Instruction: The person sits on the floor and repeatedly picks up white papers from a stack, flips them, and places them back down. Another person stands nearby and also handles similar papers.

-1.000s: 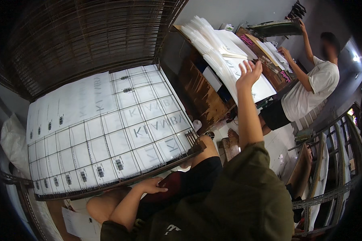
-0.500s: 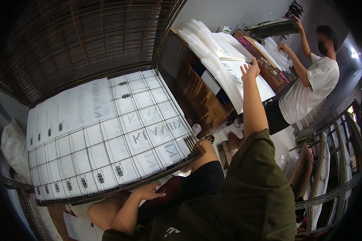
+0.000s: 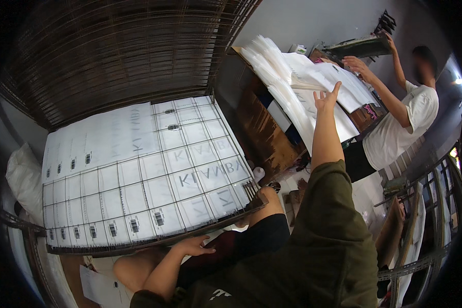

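Note:
My right arm stretches out to the far right. My right hand [image 3: 327,97] is open, thumb and fingers spread and nothing in them, over a pile of thin white plastic sheets [image 3: 282,84] on a wooden table [image 3: 272,146]. My left hand [image 3: 194,246] lies low by my thigh, fingers loosely apart and holding nothing, just below the front edge of a wire drying rack [image 3: 154,242]. White printed sheets [image 3: 92,136] lie on and under the rack's wire grid, with dark lettering and barcodes.
A co-worker [image 3: 413,113] in a white shirt stands at the table's right, one hand holding up a dark-framed screen [image 3: 359,46], the other above a white sheet [image 3: 346,87]. Raised wire shelves [image 3: 113,56] tower behind. A metal rack with boards [image 3: 410,226] stands at right.
The view has shifted slightly. My right hand's fingers have spread, and a white sheet now lies on the board before the co-worker, whose free hand has moved left above it. My left hand stays put.

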